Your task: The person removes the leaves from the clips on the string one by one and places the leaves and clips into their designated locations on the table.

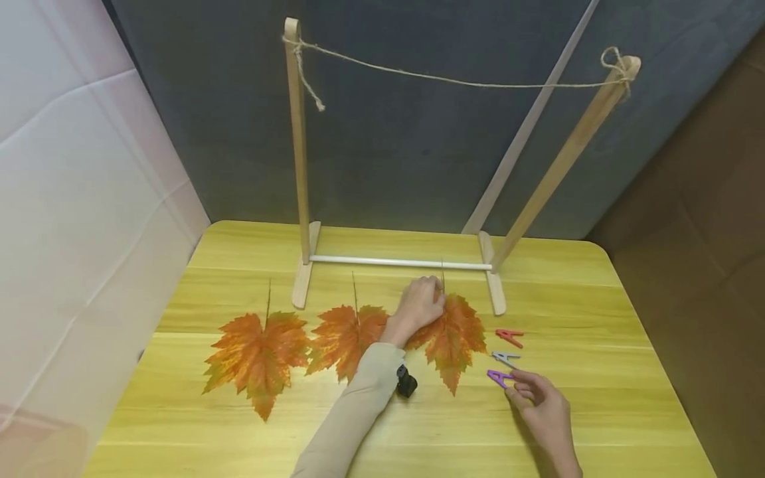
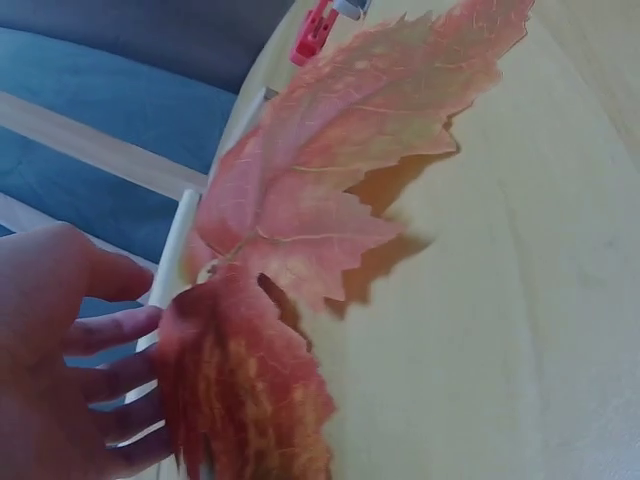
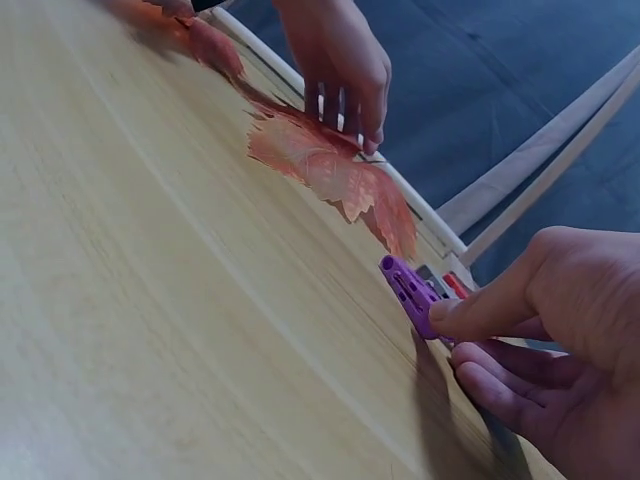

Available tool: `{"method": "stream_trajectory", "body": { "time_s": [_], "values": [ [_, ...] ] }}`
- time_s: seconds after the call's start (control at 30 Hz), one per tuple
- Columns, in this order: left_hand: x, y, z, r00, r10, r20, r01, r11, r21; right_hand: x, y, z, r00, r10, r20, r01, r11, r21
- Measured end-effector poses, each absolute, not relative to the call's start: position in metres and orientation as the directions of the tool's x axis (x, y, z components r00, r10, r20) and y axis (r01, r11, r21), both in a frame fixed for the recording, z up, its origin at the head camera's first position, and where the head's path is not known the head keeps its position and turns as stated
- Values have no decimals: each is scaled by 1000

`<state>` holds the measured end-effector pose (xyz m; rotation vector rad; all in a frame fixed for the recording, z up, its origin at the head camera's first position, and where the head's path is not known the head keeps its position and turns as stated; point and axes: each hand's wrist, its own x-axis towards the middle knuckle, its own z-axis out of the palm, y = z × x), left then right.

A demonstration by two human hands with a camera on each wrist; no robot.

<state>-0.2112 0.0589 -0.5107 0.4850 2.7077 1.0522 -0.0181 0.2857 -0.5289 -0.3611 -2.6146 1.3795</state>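
My left hand (image 1: pixel 422 304) reaches down at the right-hand maple leaf (image 1: pixel 457 332), an orange-red artificial leaf with a thin stem pointing away from me. In the left wrist view the fingers (image 2: pixel 115 380) are spread and fairly straight beside the leaf's stem end (image 2: pixel 225 260), with a gap between thumb and forefinger. My right hand (image 1: pixel 545 411) pinches a purple clothespin (image 3: pixel 408 295) between thumb and fingers, close over the table. Just beyond it lie a grey-blue clothespin (image 1: pixel 505 358) and a red clothespin (image 1: pixel 510 337).
Two more maple leaves, one at the left (image 1: pixel 259 358) and a middle leaf (image 1: pixel 346 335), lie on the wooden table (image 1: pixel 239 445). Behind them stands a wooden frame with a left post (image 1: pixel 299 153), a right post (image 1: pixel 564 166), a white bottom rod (image 1: pixel 394 261) and a string (image 1: pixel 442 79) tied across the top.
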Motion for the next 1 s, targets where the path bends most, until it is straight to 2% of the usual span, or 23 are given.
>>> {"method": "stream_trajectory", "body": {
  "time_s": [0.2, 0.63, 1.0],
  "values": [
    [-209, 58, -509, -916, 393, -79, 234, 685, 691, -20, 285, -530, -958, 273, 85, 91, 575, -813],
    [-198, 58, -512, -908, 410, -86, 250, 695, 675, -20, 286, -526, -955, 293, 51, 159, 649, -744],
    [-191, 51, -502, -902, 426, -73, 272, 692, 669, -30, 288, -511, -958, 257, 129, 84, 678, -730]
  ]
}}
